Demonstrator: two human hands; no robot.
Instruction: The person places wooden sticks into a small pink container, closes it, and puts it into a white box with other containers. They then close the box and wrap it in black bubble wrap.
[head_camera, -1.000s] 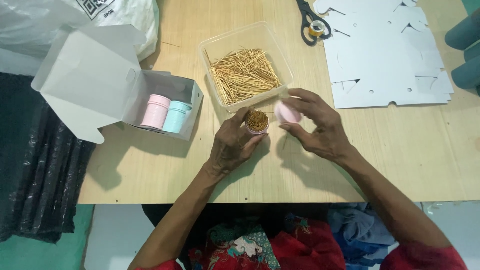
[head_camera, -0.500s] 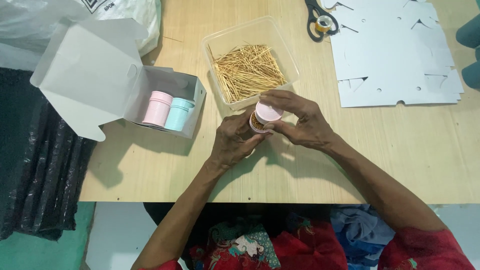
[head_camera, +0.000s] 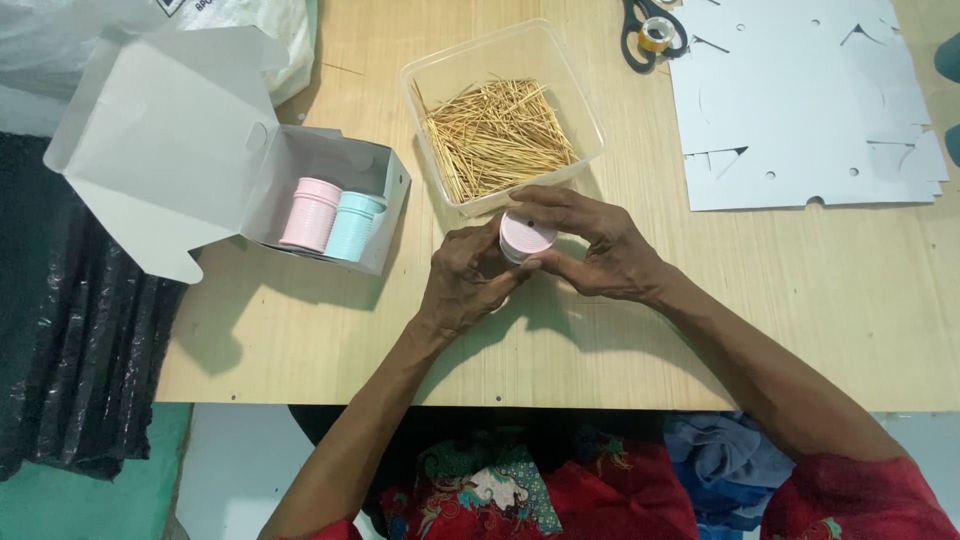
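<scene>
Together both hands, left (head_camera: 468, 275) and right (head_camera: 590, 248), pinch a pink lidded jar (head_camera: 527, 236), seemingly upright

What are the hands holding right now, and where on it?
Both hands hold a small pink container: the left hand around its body, the right hand with fingertips pinching the rim of its pink lid.

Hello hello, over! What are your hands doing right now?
Left hand grips small pink container from the side. Right hand wraps around its pink lid. Clear tub of toothpicks just behind; nothing between hands and container. Over.
</scene>
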